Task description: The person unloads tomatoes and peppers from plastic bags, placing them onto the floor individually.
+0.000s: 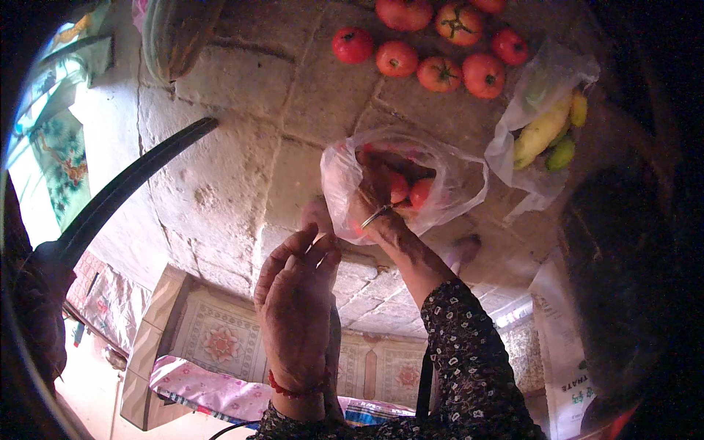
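Observation:
My right hand (377, 184), with a silver bangle at the wrist, reaches into a thin translucent plastic bag (462, 190) on the stone floor. Red tomatoes (422, 192) lie inside, beside my fingers. The fingertips are hidden, so whether they grip a tomato does not show. My left hand (297, 308), wearing a red bead bracelet, is raised below and left of the bag, its fingers slightly bent and partly apart, with nothing visible in them. Beyond the bag, several loose tomatoes (396, 59) rest on the floor in an uneven group.
A second plastic bag (500, 137) with yellow and green elongated vegetables (544, 132) lies at the right. A large gourd-like vegetable (176, 38) is at the upper left. A dark curved object (137, 170) juts in from the left. Near the bottom are a tiled ledge (159, 330) and pink floral cloth (214, 379).

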`<state>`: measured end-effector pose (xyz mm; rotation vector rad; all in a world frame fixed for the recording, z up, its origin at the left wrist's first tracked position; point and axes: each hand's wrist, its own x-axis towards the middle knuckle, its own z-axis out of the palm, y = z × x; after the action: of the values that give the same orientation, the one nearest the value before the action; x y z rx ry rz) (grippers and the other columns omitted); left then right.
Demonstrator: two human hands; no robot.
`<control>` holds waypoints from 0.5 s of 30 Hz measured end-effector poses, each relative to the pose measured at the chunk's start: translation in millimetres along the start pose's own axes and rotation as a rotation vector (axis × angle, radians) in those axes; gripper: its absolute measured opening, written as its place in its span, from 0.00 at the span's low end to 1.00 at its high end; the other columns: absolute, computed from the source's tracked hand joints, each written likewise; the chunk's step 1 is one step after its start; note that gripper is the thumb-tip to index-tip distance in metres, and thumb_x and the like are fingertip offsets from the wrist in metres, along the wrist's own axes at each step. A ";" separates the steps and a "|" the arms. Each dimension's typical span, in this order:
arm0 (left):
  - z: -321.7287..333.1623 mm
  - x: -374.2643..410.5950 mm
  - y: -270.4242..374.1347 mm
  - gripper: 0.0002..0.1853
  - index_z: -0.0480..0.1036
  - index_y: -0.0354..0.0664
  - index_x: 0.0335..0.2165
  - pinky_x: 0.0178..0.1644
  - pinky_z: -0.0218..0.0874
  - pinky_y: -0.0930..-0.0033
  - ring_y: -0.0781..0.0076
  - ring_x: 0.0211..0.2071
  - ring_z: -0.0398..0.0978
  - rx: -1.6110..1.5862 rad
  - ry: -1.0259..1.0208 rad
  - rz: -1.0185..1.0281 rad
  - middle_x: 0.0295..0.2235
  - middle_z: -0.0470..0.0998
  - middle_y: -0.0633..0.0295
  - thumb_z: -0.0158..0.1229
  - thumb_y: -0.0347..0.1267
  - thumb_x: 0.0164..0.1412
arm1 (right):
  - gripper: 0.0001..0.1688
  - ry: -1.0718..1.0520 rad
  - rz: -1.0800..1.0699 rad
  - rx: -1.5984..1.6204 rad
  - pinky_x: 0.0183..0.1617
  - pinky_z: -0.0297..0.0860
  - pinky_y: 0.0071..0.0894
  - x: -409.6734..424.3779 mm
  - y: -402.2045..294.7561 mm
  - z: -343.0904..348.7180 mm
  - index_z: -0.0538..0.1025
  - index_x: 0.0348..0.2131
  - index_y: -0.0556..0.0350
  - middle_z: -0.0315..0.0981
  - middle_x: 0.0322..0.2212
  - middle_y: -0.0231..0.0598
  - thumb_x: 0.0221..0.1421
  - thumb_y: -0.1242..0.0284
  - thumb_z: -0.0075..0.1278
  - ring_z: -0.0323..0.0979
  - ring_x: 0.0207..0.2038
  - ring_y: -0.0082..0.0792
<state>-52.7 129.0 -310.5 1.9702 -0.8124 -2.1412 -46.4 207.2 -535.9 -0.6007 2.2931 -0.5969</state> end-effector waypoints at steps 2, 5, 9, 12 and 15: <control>-1.3 -0.1 0.2 0.15 0.64 0.23 0.42 0.50 0.63 0.67 0.60 0.42 0.71 0.014 0.022 0.011 0.40 0.71 0.45 0.45 0.25 0.59 | 0.22 -0.012 0.005 -0.003 0.42 0.64 0.42 -0.6 -4.8 7.5 0.69 0.36 0.58 0.69 0.31 0.50 0.36 0.72 0.54 0.67 0.38 0.50; 11.3 -3.1 -1.6 0.15 0.64 0.23 0.42 0.49 0.63 0.67 0.60 0.42 0.71 0.024 -0.015 -0.005 0.40 0.71 0.45 0.45 0.25 0.59 | 0.23 0.005 0.055 -0.048 0.43 0.64 0.43 -8.0 8.2 -7.9 0.68 0.35 0.57 0.68 0.32 0.51 0.35 0.71 0.55 0.66 0.39 0.51; 5.1 -5.0 2.4 0.14 0.64 0.23 0.42 0.49 0.63 0.66 0.60 0.41 0.71 -0.044 -0.047 -0.037 0.39 0.71 0.46 0.45 0.25 0.59 | 0.24 0.026 0.080 -0.024 0.43 0.64 0.43 -13.6 7.2 -51.1 0.68 0.35 0.57 0.68 0.33 0.51 0.33 0.71 0.56 0.66 0.40 0.51; 0.8 -5.0 4.9 0.15 0.64 0.24 0.42 0.49 0.63 0.67 0.60 0.41 0.71 -0.027 -0.010 0.021 0.39 0.71 0.46 0.45 0.25 0.59 | 0.26 -0.010 0.059 0.071 0.44 0.64 0.44 -10.6 3.9 -80.2 0.67 0.35 0.56 0.67 0.34 0.51 0.32 0.71 0.57 0.65 0.41 0.52; 8.4 -7.5 4.4 0.15 0.65 0.25 0.42 0.48 0.64 0.68 0.61 0.40 0.72 -0.020 -0.018 0.026 0.39 0.72 0.47 0.45 0.26 0.59 | 0.29 -0.067 0.095 0.106 0.46 0.63 0.43 -12.6 32.2 -132.5 0.67 0.38 0.54 0.66 0.37 0.50 0.30 0.70 0.57 0.65 0.42 0.51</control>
<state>-60.8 131.1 -301.7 1.9223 -0.8121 -2.1476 -140.0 272.3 -460.1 -0.4515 2.1988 -0.6381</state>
